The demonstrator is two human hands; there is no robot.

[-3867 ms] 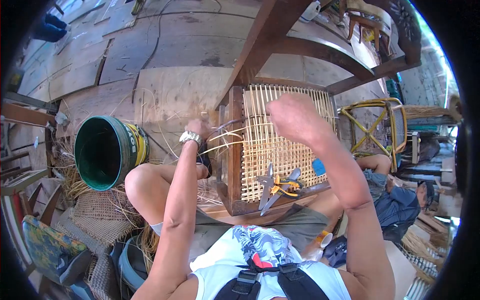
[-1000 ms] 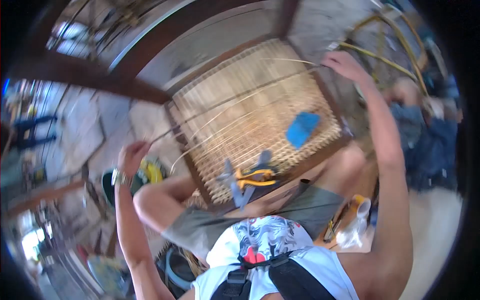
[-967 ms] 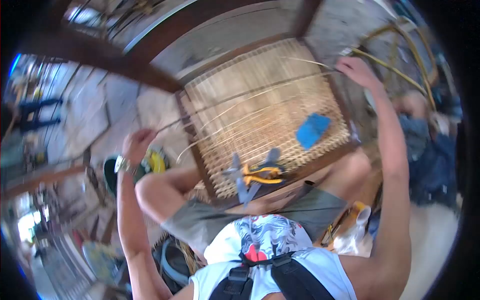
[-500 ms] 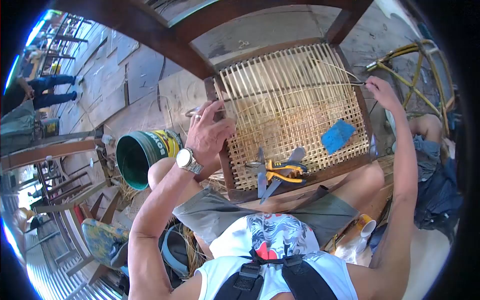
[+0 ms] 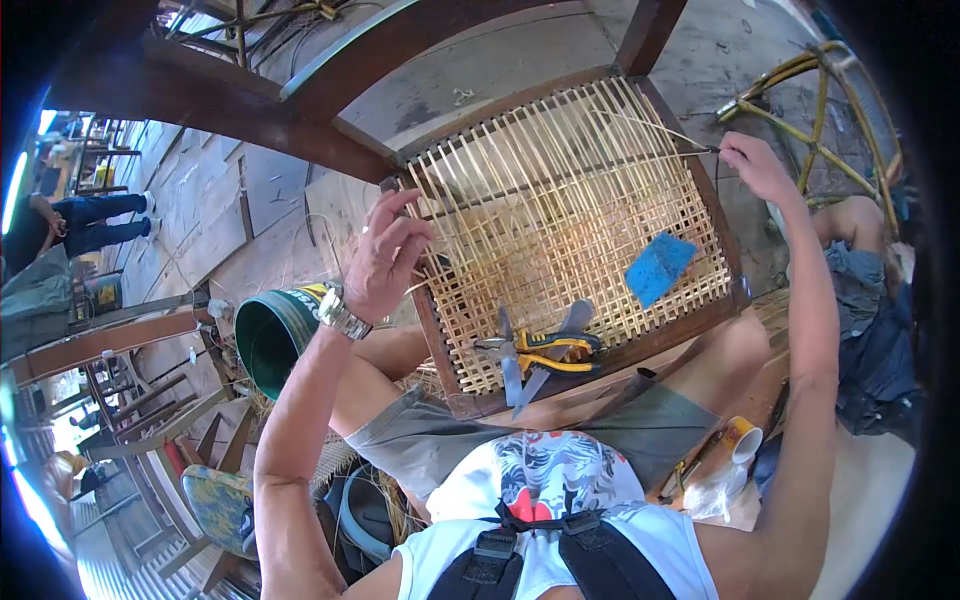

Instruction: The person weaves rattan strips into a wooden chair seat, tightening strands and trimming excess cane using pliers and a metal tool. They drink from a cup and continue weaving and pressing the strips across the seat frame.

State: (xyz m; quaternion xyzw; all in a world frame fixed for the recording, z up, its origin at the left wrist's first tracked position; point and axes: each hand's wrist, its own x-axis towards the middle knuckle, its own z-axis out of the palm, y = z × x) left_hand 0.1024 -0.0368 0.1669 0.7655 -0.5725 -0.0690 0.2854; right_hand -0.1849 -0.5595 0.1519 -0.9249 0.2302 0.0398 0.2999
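Note:
A wooden chair seat frame [image 5: 430, 335] lies across my lap, strung with woven cane [image 5: 540, 235]; its near part is tightly woven, its far part mostly parallel strands. My right hand [image 5: 762, 165] is closed in a pinch on the dark end of a thin weaving rod [image 5: 490, 200], which runs crosswise through the strands. A loose cane strand [image 5: 650, 123] curves towards that end. My left hand [image 5: 385, 250] is at the frame's left rail, its fingers bent and apart. Pliers with yellow-black handles [image 5: 555, 352], metal blades [image 5: 512, 370] and a blue cloth-like piece [image 5: 660, 268] rest on the seat.
A green bucket [image 5: 268, 345] stands at my left. Dark wooden chair parts [image 5: 345, 70] rise beyond the seat. A bent cane frame [image 5: 810, 120] is at the far right, near another person's knee [image 5: 850, 215]. A yellow cup [image 5: 742, 438] lies by my right thigh. Someone stands far left.
My left hand has moved left and slightly down along the rail, its fingers less curled. The rod's left end no longer sticks out past the rail. The view has shifted a little.

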